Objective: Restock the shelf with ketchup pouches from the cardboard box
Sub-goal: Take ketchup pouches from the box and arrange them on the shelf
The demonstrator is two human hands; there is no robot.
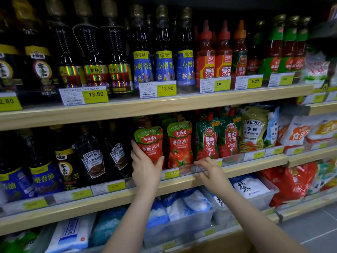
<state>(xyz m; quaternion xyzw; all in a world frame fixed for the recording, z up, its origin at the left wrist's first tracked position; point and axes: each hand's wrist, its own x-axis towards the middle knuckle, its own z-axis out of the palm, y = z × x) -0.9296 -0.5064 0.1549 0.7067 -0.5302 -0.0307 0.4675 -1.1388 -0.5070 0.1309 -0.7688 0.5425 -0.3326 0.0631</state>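
My left hand [145,168] grips a red ketchup pouch with a green top [150,143] by its lower part, holding it upright at the front of the middle shelf [237,168]. A second pouch of the same kind [180,143] stands just to its right on the shelf. My right hand [209,169] rests with straight fingers on the clear front rail of that shelf, below the green ketchup pouches [207,141]. A strip of cardboard box [209,243] shows at the bottom edge between my arms.
Dark Heinz sauce bottles [93,161] stand left of the held pouch, a Heinz salad dressing pouch [254,125] to the right. The upper shelf carries sesame oil and ketchup bottles [205,57]. Salt bags in clear bins [182,207] fill the lower shelf. Grey floor lies at bottom right.
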